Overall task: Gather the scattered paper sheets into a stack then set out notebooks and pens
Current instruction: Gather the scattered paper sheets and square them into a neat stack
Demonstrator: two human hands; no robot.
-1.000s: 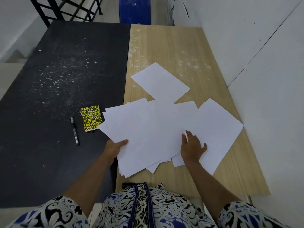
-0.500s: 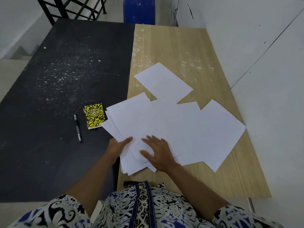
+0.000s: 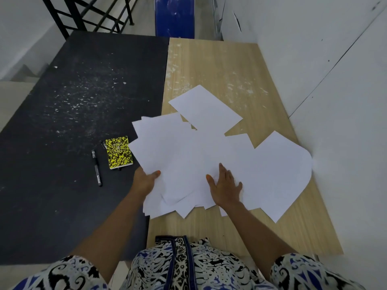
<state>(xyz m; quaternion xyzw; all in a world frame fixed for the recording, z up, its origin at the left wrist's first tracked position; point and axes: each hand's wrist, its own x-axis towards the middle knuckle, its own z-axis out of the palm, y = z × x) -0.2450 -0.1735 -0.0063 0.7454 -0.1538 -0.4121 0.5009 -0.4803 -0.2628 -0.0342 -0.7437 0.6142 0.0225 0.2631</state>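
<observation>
With left hand (image 3: 146, 181) pinching the paper sheets (image 3: 188, 160) at frame centre and right hand (image 3: 226, 188) flat on them, best to slide outlying sheets leftward gently, avoiding creases

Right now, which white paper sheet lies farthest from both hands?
The white paper sheet at the far end of the light wooden table. It lies beyond the pile; the left hand grips other sheets and the right hand presses them.
</observation>
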